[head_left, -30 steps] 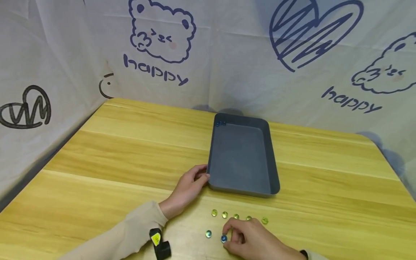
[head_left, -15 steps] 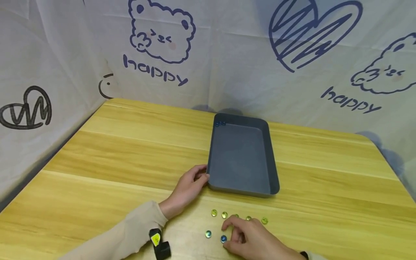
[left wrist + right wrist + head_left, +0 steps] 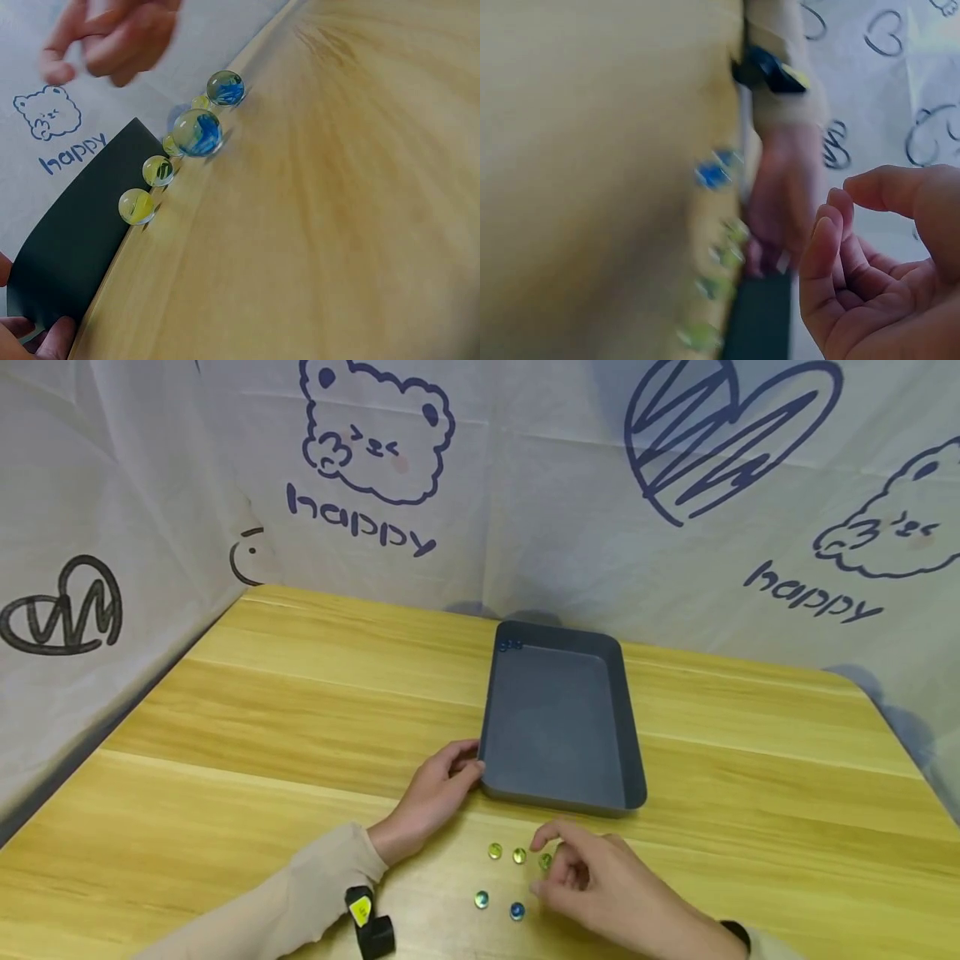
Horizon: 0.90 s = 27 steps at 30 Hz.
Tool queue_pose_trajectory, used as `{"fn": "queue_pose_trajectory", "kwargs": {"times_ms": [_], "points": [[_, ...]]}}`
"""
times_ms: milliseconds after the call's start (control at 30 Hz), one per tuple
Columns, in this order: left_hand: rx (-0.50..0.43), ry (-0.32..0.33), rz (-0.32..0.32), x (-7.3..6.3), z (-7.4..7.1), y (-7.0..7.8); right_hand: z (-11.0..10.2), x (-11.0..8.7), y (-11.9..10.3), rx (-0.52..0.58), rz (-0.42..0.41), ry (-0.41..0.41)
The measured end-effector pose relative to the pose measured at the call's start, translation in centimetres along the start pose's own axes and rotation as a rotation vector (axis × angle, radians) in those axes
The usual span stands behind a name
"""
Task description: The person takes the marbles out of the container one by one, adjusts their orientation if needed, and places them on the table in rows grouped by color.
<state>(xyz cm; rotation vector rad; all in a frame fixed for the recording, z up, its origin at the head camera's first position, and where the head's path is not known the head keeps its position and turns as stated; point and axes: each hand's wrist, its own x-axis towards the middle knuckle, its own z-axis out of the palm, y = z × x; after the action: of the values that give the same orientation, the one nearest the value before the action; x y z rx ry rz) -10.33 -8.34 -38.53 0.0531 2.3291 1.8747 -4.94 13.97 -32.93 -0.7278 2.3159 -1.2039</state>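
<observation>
My left hand (image 3: 431, 793) rests its fingertips and thumb against the near left corner of a grey rectangular tray (image 3: 555, 727). Over the table to the right, my right hand (image 3: 607, 877) hovers with thumb and index finger apart; nothing shows between them in the right wrist view. Just left of it lie two blue-swirled glass marbles, one (image 3: 517, 911) close to the thumb, the other (image 3: 482, 900) farther left. Behind these runs a row of yellow-green marbles (image 3: 495, 852), its right part hidden by my right hand. Several blue marbles (image 3: 510, 645) sit in the tray's far left corner.
The wooden table (image 3: 262, 718) carries everything. White cloth (image 3: 525, 527) with drawn bears and hearts hangs behind and at the left. A black device with a yellow label (image 3: 367, 922) is strapped at my left wrist.
My right hand has moved away from the right-hand blue marble, shifting right and slightly toward the tray. That marble stays on the table. My left hand and the tray have kept their places.
</observation>
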Motion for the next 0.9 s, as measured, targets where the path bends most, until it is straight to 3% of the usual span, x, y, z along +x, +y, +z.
{"fn": "queue_pose_trajectory", "kwargs": {"times_ms": [100,367,533,900], "points": [[-0.002,-0.002,0.007,0.1,0.0,0.0,-1.7,0.5,-0.7,-0.048,-0.039,0.081],[0.011,0.009,0.004,0.0,-0.1,0.0,-6.9,3.7,-1.0,-0.051,0.027,0.216],[0.012,0.014,0.011,0.0,-0.1,0.0,-9.8,6.4,0.0,-0.042,0.021,0.305],[0.009,0.018,0.014,0.0,0.2,-0.1,-12.6,13.0,2.0,-0.008,0.096,0.398]]}}
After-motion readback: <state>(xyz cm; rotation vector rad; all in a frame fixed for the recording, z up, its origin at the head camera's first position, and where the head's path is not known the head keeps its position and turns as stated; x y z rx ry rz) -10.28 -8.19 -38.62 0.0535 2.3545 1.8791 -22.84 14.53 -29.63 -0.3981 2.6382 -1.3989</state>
